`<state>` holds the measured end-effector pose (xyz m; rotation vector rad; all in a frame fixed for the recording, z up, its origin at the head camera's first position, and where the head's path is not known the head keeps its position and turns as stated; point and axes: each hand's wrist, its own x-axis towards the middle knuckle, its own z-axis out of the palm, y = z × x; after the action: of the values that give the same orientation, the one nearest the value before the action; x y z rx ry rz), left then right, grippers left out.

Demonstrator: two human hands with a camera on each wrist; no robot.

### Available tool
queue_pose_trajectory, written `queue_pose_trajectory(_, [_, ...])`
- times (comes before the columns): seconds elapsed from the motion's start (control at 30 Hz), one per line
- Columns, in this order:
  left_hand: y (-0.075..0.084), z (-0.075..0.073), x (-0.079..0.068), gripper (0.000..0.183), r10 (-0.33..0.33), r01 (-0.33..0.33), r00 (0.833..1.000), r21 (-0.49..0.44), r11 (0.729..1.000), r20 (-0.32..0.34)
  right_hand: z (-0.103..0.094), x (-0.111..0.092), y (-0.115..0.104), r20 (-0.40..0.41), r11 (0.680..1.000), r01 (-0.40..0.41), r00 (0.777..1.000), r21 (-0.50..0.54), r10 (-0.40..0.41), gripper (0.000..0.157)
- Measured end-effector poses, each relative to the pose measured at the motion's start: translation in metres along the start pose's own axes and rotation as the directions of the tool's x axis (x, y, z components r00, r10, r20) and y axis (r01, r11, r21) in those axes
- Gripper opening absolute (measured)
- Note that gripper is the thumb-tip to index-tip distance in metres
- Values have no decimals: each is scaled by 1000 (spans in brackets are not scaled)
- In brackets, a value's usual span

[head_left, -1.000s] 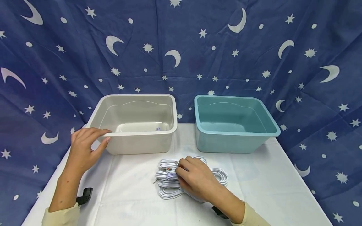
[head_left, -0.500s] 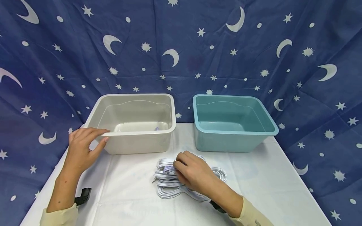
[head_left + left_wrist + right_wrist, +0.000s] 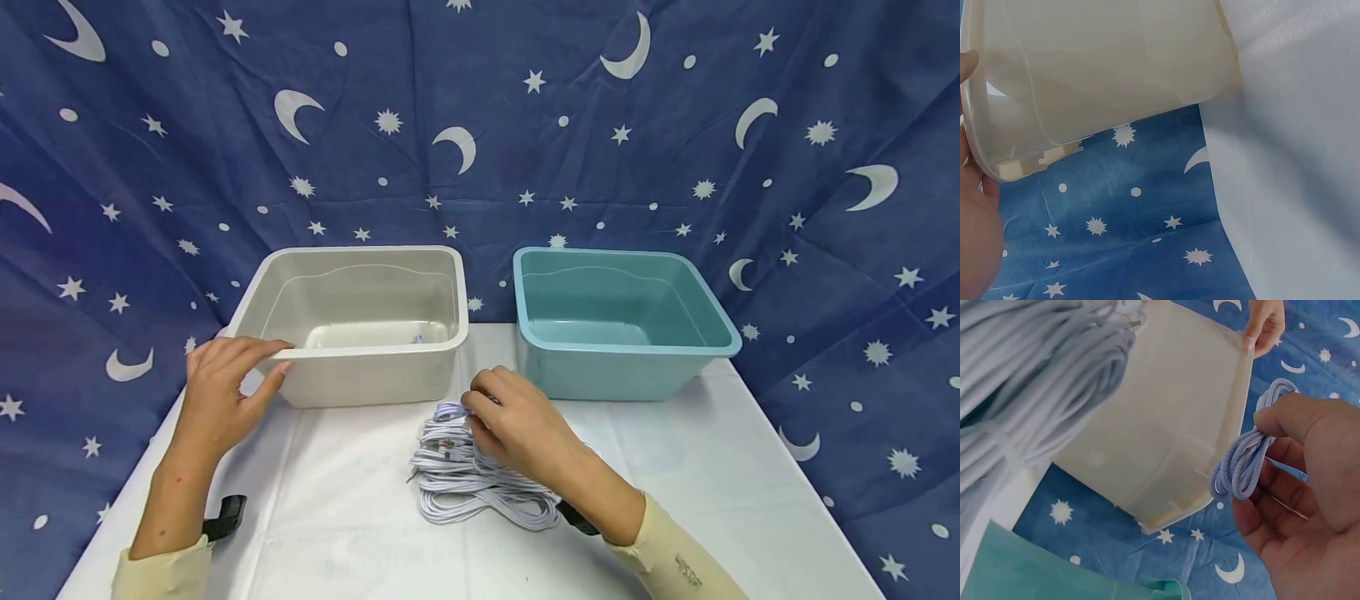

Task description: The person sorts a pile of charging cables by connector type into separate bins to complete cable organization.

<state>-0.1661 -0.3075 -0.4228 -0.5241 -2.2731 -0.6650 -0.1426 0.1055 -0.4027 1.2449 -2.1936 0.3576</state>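
My right hand (image 3: 521, 429) pinches a small looped bundle of lavender braided cable (image 3: 1244, 459) between thumb and fingers. In the head view the bundle hangs just above the back of a pile of coiled white cables (image 3: 487, 492), partly hidden by that hand. Coiled white cable (image 3: 1035, 394) fills the upper left of the right wrist view. My left hand (image 3: 221, 400) grips the front left rim of a beige plastic bin (image 3: 360, 379), fingers over the edge and thumb outside. A small lavender item (image 3: 417, 339) lies inside the bin, mostly hidden by its front wall.
A teal plastic bin (image 3: 622, 375) stands right of the beige one, with a gap between them. White cloth (image 3: 337, 517) covers the table. Behind and at both sides hangs a blue curtain (image 3: 480, 100) with moons and stars.
My right hand has lifted the lavender cable bundle off the white pile and moved slightly away from me. The left hand keeps its place on the beige bin's rim.
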Motion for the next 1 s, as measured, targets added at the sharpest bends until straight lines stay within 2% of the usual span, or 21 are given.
queue_pose_trajectory(0.3, [0, -3, 1, 27, -14, 14, 1000, 6, 1000, 1, 1, 18, 10, -38, 999, -40, 998, 31, 41, 12])
queue_pose_trajectory(0.67, [1, -1, -1, 27, -7, 7, 1000, -6, 1000, 4, 1, 34, 20, -65, 993, -91, 993, 69, 96, 14])
queue_pose_trajectory(1.0, [0, 0, 1, 26, 7, -8, 1000, -9, 1000, -8, 0, 53, 27, -42, 991, -119, 992, 66, 122, 12])
